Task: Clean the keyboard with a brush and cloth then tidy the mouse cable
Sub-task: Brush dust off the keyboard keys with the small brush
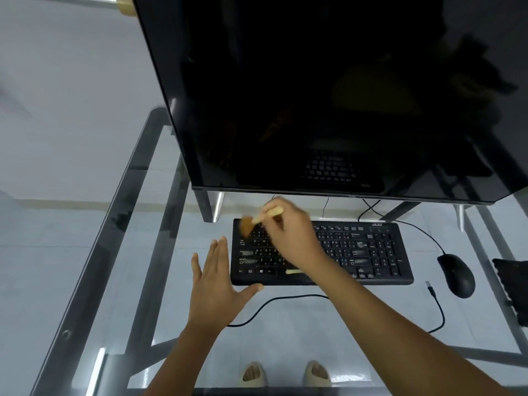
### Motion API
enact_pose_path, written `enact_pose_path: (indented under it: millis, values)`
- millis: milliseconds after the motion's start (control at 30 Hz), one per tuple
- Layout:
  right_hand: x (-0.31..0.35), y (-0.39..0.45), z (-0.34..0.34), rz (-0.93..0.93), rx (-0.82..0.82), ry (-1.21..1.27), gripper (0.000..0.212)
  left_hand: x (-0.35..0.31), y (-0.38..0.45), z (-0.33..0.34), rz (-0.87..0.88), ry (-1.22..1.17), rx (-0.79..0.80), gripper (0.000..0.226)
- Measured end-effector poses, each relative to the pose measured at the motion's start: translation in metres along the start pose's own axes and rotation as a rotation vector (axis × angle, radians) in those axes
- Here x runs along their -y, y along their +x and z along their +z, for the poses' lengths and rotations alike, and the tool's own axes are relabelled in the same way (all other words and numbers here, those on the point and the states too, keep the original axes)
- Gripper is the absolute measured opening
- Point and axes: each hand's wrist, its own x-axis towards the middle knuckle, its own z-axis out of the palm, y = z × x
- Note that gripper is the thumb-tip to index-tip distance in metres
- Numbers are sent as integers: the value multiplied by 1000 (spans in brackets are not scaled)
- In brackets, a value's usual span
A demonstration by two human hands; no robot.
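Observation:
A black keyboard (pixel 371 252) lies on the glass desk below the monitor. My right hand (pixel 291 235) is over its left half, shut on a small brush (pixel 265 217) with a pale wooden handle; the blurred brown bristles touch the keyboard's top left corner. My left hand (pixel 217 281) rests flat and open on the glass at the keyboard's left end, thumb against the front edge. A black mouse (pixel 457 274) sits to the right of the keyboard. Its cable (pixel 285 302) loops loosely across the desk in front, ending in a free USB plug (pixel 430 287).
A large dark monitor (pixel 328 95) overhangs the back of the glass desk (pixel 85 281) on metal legs. A dark object (pixel 514 290) lies at the right edge, partly cut off. My feet in pale slippers (pixel 285 374) show through the glass.

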Motion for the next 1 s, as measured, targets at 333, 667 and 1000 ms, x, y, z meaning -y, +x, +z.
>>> enact_pose_path:
  millis: [333, 667, 1000]
  values:
    - [-23, -7, -42, 81, -72, 23, 12, -16, 31, 1, 28, 27, 90, 126]
    - [-21, -50, -26, 158, 125, 36, 8, -15, 35, 7, 84, -42, 124, 136]
    - [-28, -18, -39, 81, -69, -118, 8, -15, 29, 8, 69, -27, 142, 135]
